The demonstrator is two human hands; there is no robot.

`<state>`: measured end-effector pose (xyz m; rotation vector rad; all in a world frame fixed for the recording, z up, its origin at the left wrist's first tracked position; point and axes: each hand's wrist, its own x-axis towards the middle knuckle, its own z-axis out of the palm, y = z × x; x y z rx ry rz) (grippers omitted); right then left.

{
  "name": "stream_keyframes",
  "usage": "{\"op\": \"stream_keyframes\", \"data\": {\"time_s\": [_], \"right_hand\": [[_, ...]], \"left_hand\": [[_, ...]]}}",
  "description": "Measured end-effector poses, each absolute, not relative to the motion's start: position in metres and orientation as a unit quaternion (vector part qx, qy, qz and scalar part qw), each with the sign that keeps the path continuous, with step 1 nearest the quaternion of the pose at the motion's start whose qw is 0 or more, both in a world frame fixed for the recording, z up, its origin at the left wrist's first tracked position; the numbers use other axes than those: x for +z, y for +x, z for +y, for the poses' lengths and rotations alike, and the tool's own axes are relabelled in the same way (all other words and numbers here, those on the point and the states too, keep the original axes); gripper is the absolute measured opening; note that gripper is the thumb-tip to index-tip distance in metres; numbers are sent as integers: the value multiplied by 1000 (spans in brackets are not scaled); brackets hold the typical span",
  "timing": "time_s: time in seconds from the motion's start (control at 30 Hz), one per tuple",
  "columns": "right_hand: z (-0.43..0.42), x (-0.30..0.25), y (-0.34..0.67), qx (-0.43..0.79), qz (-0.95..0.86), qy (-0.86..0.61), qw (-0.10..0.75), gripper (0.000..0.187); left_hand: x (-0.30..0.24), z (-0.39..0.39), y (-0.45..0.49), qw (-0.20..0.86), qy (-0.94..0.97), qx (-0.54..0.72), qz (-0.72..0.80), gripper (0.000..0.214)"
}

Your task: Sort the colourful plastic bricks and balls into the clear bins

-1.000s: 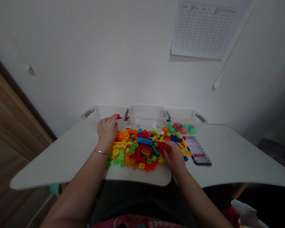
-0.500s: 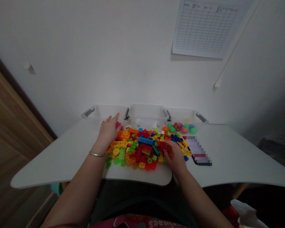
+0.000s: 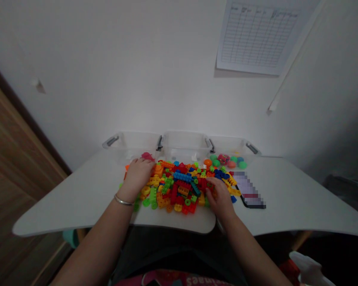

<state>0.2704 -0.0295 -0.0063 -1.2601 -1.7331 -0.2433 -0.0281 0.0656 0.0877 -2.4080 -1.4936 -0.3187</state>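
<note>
A heap of small plastic building blocks (image 3: 181, 184) in red, orange, yellow, green and blue lies on the white table (image 3: 77, 198) before me. My left hand (image 3: 139, 174), with a bangle on the wrist, rests palm down on the heap's left edge, fingers curled over orange and yellow pieces. A red piece (image 3: 147, 156) lies inside the left clear bin (image 3: 131, 142), just beyond its fingertips. My right hand (image 3: 219, 194) sits on the heap's right side, fingers bent onto red blocks; what it grips is hidden.
Three clear plastic bins stand in a row against the wall; the middle bin (image 3: 185, 145) and the right bin (image 3: 234, 145) hold little, with coloured balls (image 3: 226, 161) at the right one. A phone-like flat object (image 3: 250, 190) lies right of the heap. A printed sheet (image 3: 256, 35) hangs on the wall.
My left hand held a red piece over the left bin, let it go there, then drew back and down onto the heap's left edge. My right hand stayed put.
</note>
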Motion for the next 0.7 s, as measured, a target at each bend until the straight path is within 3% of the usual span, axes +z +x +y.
{"op": "stream_keyframes", "data": {"time_s": [0.7], "right_hand": [[-31,-3,269,-85,-717,-511,467,25]], "left_hand": [[73,74,-33,129,-820,-86,-551,42]]}}
